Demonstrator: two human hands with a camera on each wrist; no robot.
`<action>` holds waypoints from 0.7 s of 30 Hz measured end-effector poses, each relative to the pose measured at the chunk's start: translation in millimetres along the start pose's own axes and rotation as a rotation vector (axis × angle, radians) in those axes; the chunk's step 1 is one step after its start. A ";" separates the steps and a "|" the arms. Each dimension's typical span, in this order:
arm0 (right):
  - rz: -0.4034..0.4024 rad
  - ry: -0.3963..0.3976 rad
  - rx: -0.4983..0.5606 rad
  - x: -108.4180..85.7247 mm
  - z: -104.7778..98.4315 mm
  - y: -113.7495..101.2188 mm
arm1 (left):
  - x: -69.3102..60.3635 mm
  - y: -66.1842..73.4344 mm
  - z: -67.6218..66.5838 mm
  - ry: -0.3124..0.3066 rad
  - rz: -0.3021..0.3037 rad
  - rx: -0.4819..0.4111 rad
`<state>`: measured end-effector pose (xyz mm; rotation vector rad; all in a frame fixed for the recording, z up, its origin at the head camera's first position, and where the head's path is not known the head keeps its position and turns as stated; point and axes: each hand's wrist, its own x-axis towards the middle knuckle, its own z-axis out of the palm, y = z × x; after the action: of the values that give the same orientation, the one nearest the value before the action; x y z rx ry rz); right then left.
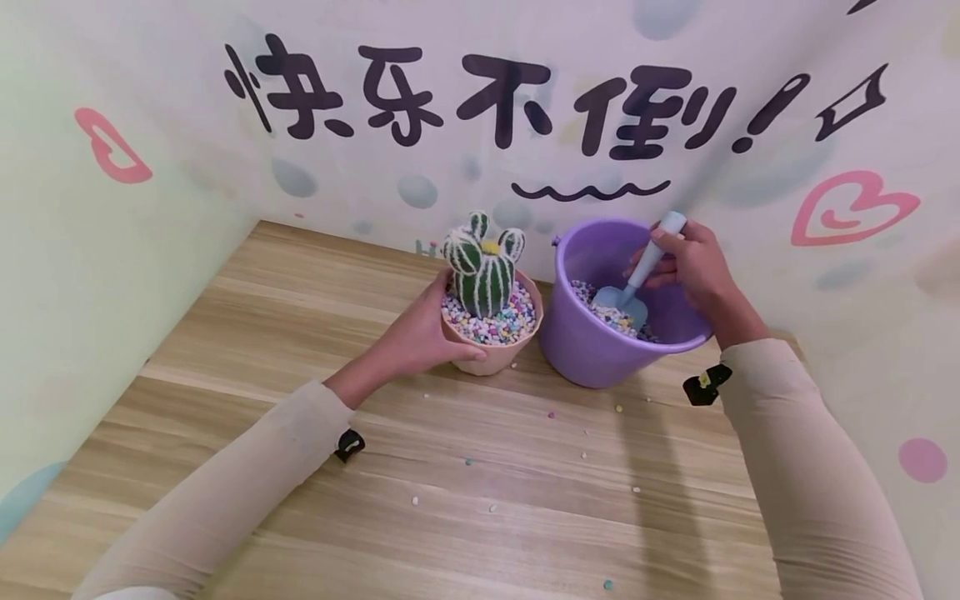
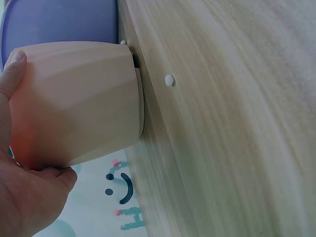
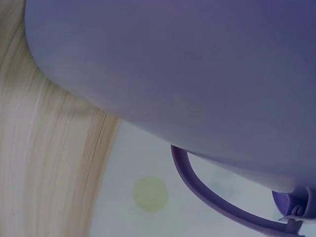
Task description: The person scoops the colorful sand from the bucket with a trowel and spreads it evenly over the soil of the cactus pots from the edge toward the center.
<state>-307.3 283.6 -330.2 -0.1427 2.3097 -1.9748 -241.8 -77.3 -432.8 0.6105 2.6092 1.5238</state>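
My left hand (image 1: 422,335) holds a pale pink flowerpot (image 1: 491,361) by its left side, thumb across the front. In it stands a green knitted cactus (image 1: 486,287) with white stripes, surrounded by multicoloured pebbles (image 1: 498,327). In the left wrist view the pot (image 2: 79,103) appears sideways, thumb and fingers on opposite sides. My right hand (image 1: 703,265) grips a light blue toy shovel (image 1: 647,265) by its handle, over a purple bucket (image 1: 592,360). The shovel's blade is down among pebbles inside the bucket. Only the bucket's outside (image 3: 173,64) shows in the right wrist view, without the hand.
Several loose pebbles are scattered on the wooden table (image 1: 360,508) in front of the pot and bucket. A printed cloth backdrop (image 1: 465,158) rises right behind them. The bucket's curved handle (image 3: 207,195) hangs on the backdrop side.
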 end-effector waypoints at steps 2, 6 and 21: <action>0.011 0.012 0.008 0.2 -1.0 0.1 | 0.1 -0.5 0.6 0.003 0.002 0.001; 0.036 0.039 0.011 0.1 -2.2 -1.0 | -0.2 -0.4 1.0 0.009 0.002 0.008; 0.134 0.135 0.256 -0.3 -9.3 -7.5 | -2.1 -0.9 1.5 0.020 0.006 -0.009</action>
<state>-308.2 291.5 -321.3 0.1657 2.0518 -2.2471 -239.9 -77.2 -434.6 0.6063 2.6163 1.5505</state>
